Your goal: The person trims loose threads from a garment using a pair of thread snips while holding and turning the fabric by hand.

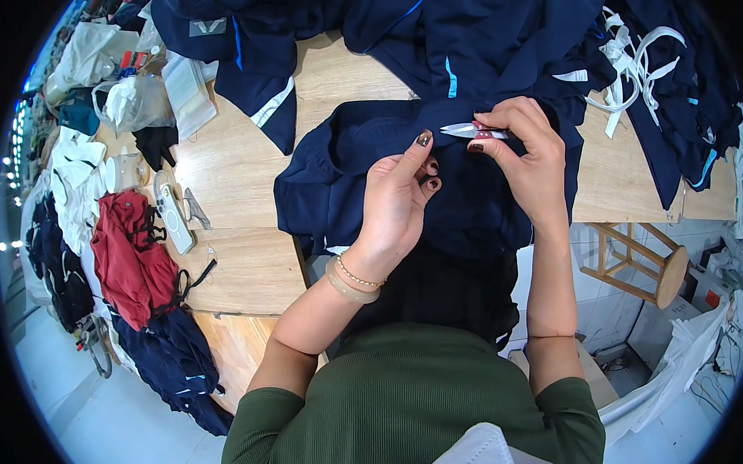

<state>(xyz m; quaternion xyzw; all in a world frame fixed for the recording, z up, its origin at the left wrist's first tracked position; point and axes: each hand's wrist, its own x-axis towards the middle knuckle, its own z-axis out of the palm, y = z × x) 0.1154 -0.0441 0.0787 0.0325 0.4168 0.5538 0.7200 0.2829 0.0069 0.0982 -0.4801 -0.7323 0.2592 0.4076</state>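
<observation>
**Asker:** ok, what's your bench looking like?

**Me:** Biggest first: a pale wood-grain tabletop (239, 187), flat and smooth, with seams between panels. Along its far side there's a rumpled heap of navy cloth (487, 19) with bright blue strips and white patches.

**Asker:** And right in front of you?

**Me:** A soft, bunched navy fabric garment (321, 197), lying at the near edge of the table under both my hands, all loose folds, with a puckered opening on its left. Over to the left is a crumpled dull-red cloth garment (131, 257), and far right a loopy tangle of flat white fabric strips (628, 68).

**Asker:** Hands?

**Me:** My right hand (528, 149) is closed in a pinch, thumb and fingers gripping small metal snips with red handles (476, 132). The pointy silver blades aim left, near my other thumb. My left hand (395, 198) is half curled, thumb up; can't tell if it has hold of any thread or cloth. That wrist wears a smooth, pale bangle (349, 287) and a thin gold-toned beaded bracelet (357, 277).
</observation>
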